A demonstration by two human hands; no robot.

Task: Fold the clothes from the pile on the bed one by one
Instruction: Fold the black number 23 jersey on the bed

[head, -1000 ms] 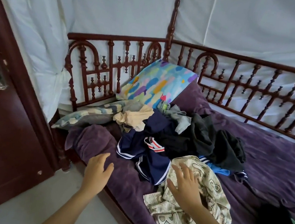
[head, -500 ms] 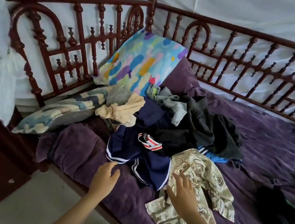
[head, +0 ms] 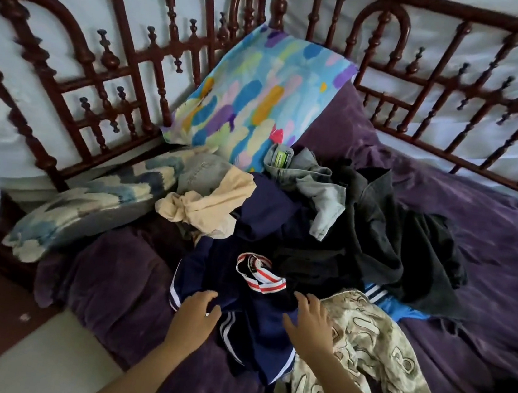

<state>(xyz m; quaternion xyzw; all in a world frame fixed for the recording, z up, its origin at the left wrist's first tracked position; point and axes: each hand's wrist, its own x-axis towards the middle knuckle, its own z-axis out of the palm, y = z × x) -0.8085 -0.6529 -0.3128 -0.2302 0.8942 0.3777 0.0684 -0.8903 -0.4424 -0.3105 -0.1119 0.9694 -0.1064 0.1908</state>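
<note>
At lower centre we are holding our left hand (head: 194, 317) and right hand (head: 310, 328) over the navy garment (head: 253, 339), fingers (head: 305, 300) loosely spread and gripping nothing. A cream printed shirt (head: 371, 357) is lying just right of it. The pile (head: 376, 243) is sitting mid-frame on the purple bed (head: 488, 257), and a colourful pillow (head: 256, 98) is leaning against the wooden rail (head: 468, 23) at the top
</note>
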